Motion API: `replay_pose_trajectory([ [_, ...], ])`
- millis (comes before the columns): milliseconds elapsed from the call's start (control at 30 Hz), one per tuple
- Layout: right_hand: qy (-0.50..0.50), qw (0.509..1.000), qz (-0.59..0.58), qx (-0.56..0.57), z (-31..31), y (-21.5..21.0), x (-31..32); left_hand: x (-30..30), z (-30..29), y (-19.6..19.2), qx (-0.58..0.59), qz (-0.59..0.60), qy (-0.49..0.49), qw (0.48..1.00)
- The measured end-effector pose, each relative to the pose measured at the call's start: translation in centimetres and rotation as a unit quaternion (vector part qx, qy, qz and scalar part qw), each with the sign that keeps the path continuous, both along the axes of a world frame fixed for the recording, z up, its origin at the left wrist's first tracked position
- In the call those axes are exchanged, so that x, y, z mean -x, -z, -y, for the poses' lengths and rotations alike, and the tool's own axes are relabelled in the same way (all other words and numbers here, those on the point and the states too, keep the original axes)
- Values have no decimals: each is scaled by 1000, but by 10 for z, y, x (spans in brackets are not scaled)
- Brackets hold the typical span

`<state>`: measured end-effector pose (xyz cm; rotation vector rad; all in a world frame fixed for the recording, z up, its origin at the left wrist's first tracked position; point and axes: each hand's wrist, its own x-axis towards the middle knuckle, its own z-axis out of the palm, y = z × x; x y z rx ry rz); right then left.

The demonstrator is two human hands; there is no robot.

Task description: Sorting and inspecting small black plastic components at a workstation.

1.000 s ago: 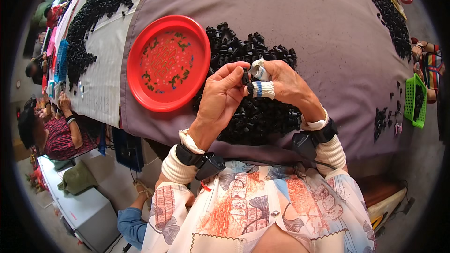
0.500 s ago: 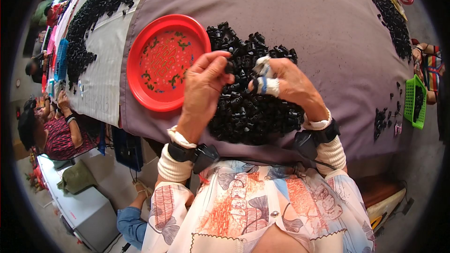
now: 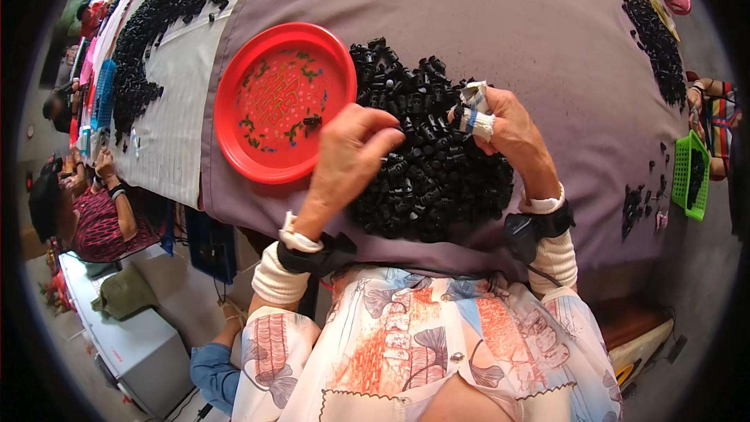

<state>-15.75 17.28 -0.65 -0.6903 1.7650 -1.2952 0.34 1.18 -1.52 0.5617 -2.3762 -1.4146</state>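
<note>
Your left hand (image 3: pixel 351 155), thumb and forefinger parted, is between the red floral tray (image 3: pixel 275 101), with one black plastic part (image 3: pixel 312 121) inside, and the heap of parts (image 3: pixel 430 187). Your right hand (image 3: pixel 509 123) curls over the heap's right; its grip I cannot tell.

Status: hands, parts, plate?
Left hand open, hiding part of red plate. Right hand over black pile, grip unclear. One black piece visible on plate.
</note>
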Motion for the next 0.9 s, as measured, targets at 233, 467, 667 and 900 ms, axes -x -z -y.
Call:
replay_pose_trajectory([
  [233, 5, 1000, -15, -17, -1, 0, -3, 29, -29, 18, 220, 28, 5, 975],
  [467, 2, 1000, -10, -17, -2, 0, -6, 30, -30, 20, 191, 18, 74, 979],
  [667, 3, 1000, 0, -12, 3, -12, -9, 22, -5, 5, -381, -36, 43, 923],
  [900, -81, 995, -42, 35, 23, -22, -21, 10, 5, -3, -627, -177, 51, 757],
])
